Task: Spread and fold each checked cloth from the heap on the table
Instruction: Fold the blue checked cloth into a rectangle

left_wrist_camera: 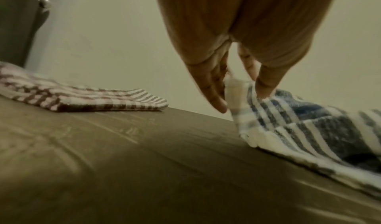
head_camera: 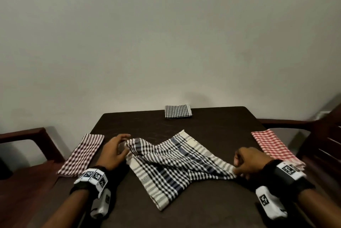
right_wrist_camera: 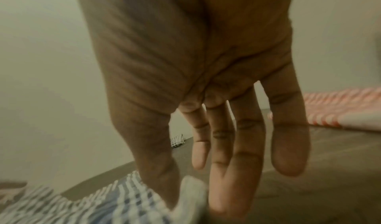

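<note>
A black, blue and white checked cloth point(head_camera: 166, 168) lies rumpled and partly doubled over in the middle of the dark table point(head_camera: 203, 209). My left hand point(head_camera: 126, 144) pinches its raised left corner. In the left wrist view, thumb and fingers point(left_wrist_camera: 266, 84) close on the white hem of that cloth point(left_wrist_camera: 309, 126). My right hand point(head_camera: 236, 165) holds the cloth's right corner low over the table. In the right wrist view, the thumb point(right_wrist_camera: 156, 178) presses the white corner of the cloth point(right_wrist_camera: 103, 208) against the fingers.
A folded maroon-and-white cloth point(head_camera: 83, 153) lies at the table's left edge and a red-and-white one point(head_camera: 273, 146) at the right edge. A small folded black-and-white cloth point(head_camera: 178, 111) sits at the far edge by the wall. Wooden chairs point(head_camera: 27, 135) flank the table.
</note>
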